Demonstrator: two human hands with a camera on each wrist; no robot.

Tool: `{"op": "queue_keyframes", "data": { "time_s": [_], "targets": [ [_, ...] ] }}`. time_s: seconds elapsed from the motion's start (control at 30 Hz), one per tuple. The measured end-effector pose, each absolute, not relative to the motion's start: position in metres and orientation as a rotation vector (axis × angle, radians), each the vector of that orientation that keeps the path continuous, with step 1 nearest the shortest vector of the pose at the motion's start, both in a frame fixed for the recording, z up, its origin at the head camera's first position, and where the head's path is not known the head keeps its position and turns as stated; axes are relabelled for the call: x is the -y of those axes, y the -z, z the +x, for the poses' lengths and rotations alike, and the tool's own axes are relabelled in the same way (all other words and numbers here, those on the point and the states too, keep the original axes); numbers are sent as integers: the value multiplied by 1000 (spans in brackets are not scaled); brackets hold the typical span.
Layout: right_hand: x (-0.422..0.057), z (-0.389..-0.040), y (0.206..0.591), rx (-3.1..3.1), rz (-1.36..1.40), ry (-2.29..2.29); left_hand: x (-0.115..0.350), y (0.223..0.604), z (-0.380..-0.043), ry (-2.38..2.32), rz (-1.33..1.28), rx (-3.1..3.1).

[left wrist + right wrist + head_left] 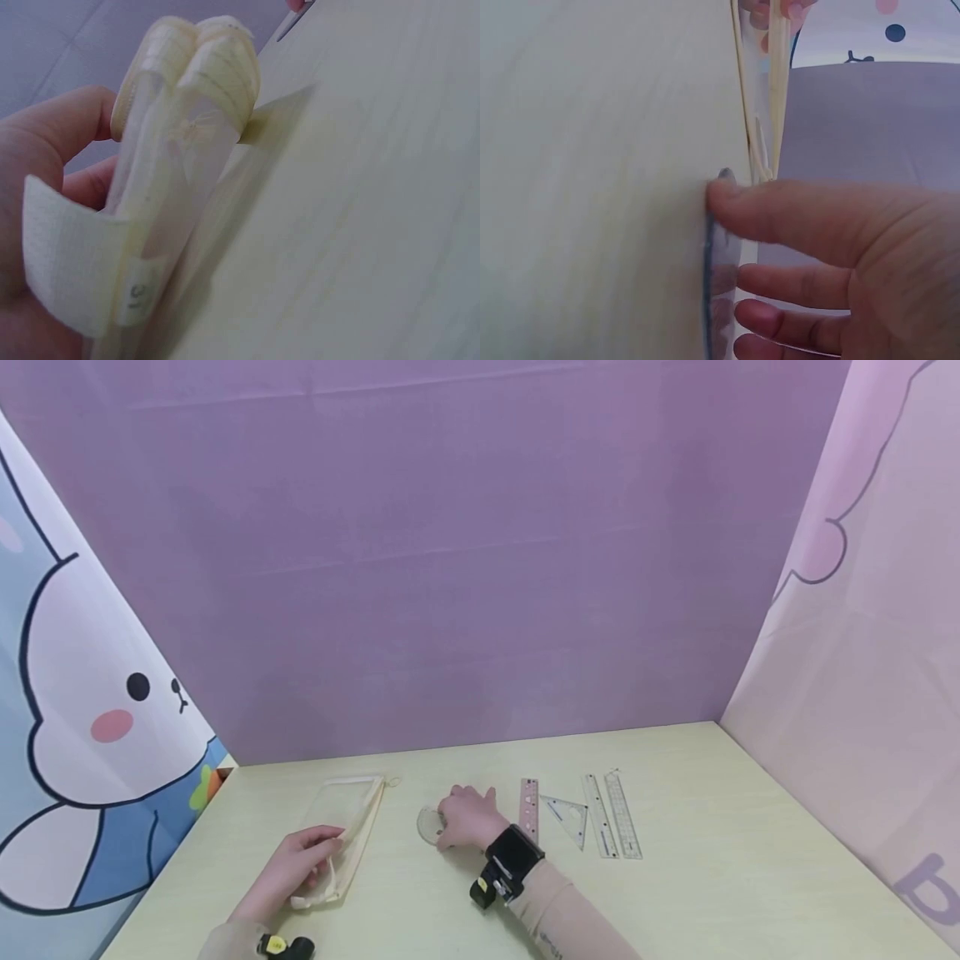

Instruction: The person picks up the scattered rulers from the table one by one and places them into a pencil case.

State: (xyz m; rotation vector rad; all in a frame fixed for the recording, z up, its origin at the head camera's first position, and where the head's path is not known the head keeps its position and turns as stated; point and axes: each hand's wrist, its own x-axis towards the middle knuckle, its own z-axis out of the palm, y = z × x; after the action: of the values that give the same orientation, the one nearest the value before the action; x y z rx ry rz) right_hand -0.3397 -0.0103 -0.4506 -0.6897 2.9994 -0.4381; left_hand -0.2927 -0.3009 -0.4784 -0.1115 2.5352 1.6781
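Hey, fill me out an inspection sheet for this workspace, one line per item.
Surface: pale tabletop with a wood-like grain.
Job's things: see-through pouch with cream edging; clear protractor; pink ruler; clear set square; one clear ruler and another clear ruler to its right.
Clutter: nothing seen beyond those things.
Left hand: holds the pouch.
Right hand: thumb and fingers around the protractor; whether it is lifted, cannot tell.
Cables: nothing seen.
Surroundings: purple backdrop behind; cartoon panel on the left; pale pink panel on the right.
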Motion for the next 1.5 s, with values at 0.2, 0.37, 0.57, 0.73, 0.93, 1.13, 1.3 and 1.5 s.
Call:
{"op": "queue_keyframes", "data": {
  "time_s": [0.2, 0.37, 0.57, 0.73, 0.93, 1.13, 1.3, 1.5],
  "targets": [
    [10, -341, 448, -2978, -676, 429, 300, 477, -293, -1691, -122, -2529],
    [10, -340, 448, -2966, -678, 491, 300, 477, -293, -1686, -122, -2541],
    [11, -341, 450, -2921, -682, 534, 299, 479, -292, -1679, -111, -2546],
    [13, -345, 456, -2885, -666, 525, 298, 479, -292, -1666, -118, -2547],
    [13, -347, 456, -2882, -695, 477, 299, 478, -293, -1664, -114, -2550],
    [14, -344, 456, -2913, -780, 449, 299, 477, -292, -1670, -123, -2537],
    [17, -340, 453, -2917, -918, 403, 299, 477, -291, -1675, -132, -2538],
    [24, -336, 453, -2965, -921, 307, 299, 477, -291, -1666, -124, -2542]
  ]
}}
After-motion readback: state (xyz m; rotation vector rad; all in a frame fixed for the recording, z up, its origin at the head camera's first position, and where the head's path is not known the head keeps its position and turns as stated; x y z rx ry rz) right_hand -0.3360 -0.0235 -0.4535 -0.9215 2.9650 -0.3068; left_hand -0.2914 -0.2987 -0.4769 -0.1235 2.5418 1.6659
